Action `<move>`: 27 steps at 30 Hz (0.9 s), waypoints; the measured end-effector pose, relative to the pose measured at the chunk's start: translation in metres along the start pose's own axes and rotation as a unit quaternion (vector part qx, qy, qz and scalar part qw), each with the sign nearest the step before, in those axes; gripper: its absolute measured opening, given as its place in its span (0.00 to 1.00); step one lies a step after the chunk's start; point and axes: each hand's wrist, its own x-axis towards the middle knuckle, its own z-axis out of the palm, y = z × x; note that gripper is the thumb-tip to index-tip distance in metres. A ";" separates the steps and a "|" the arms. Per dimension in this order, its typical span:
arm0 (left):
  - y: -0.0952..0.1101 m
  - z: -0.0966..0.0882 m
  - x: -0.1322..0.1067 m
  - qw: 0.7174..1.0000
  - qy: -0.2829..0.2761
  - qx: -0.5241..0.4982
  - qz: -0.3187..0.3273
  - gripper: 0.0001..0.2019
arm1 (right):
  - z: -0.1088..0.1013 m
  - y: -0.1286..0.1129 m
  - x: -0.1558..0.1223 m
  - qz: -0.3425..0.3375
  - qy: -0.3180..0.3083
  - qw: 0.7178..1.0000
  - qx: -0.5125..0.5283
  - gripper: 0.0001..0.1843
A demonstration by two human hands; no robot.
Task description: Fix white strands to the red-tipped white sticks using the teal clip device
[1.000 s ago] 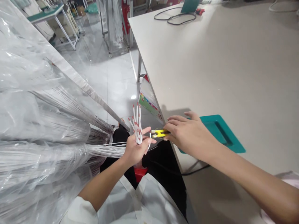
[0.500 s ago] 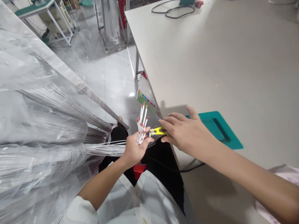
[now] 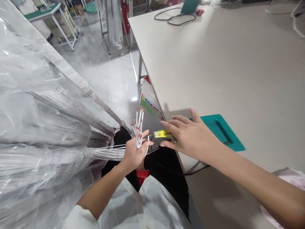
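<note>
Though the printed panel (image 3: 151,104) cannot be read, wires (image 3: 138,130) are clasped in the left hand (image 3: 134,153); under the half-spread right hand's fingers (image 3: 170,126), a yellow tool (image 3: 162,134) is seen, grip unclear.

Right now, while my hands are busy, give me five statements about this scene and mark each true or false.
1. The left hand grips a bunch of white wires. True.
2. The wires' upright tips are blue. False: they are reddish.
3. The teal tray lies on the table. True.
4. The left hand holds the yellow tool. False: the yellow tool is at the right hand.
5. The black cable toward the table's far end is stretched straight. False: it lies in loops.
</note>
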 end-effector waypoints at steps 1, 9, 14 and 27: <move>0.001 -0.003 -0.002 1.000 -0.002 -0.011 -0.002 0.10 | -0.003 -0.004 -0.001 -0.001 0.032 0.999 0.021 0.25; 0.007 -0.024 -0.019 0.992 -0.064 -0.105 0.014 0.27 | 0.001 -0.059 -0.001 0.123 0.071 0.894 0.425 0.12; 0.011 -0.034 -0.023 0.978 -0.150 -0.141 -0.014 0.30 | 0.017 -0.071 0.010 0.176 0.025 0.686 0.706 0.09; 0.000 -0.038 -0.009 0.998 0.011 -0.057 -0.017 0.24 | 0.016 -0.076 0.019 0.267 0.175 0.771 0.551 0.13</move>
